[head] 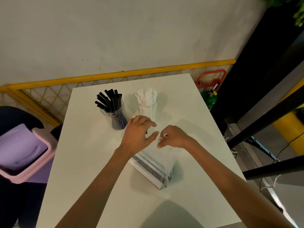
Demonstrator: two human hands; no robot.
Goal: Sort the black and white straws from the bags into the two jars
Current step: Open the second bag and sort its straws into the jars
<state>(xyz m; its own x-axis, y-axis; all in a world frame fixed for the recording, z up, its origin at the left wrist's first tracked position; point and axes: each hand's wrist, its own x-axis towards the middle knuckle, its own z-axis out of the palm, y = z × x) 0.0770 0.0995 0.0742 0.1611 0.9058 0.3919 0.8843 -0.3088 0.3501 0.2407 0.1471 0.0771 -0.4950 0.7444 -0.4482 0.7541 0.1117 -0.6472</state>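
Two clear jars stand at the back of the white table (85,162). The left jar (115,112) holds several black straws, and the right jar (147,106) holds several white straws. A clear plastic bag (156,168) with white and dark straws in it lies in the middle of the table, its top end lifted. My right hand (172,137) pinches the bag's top edge with curled fingers. My left hand (138,134) hovers just left of it, fingers and thumb spread apart, holding nothing that I can make out.
A pink and purple bin (24,153) stands on the floor left of the table. A yellow rail (115,74) runs along the wall behind. A green cylinder (209,99) and a red frame (212,78) sit beyond the table's right corner, beside dark beams.
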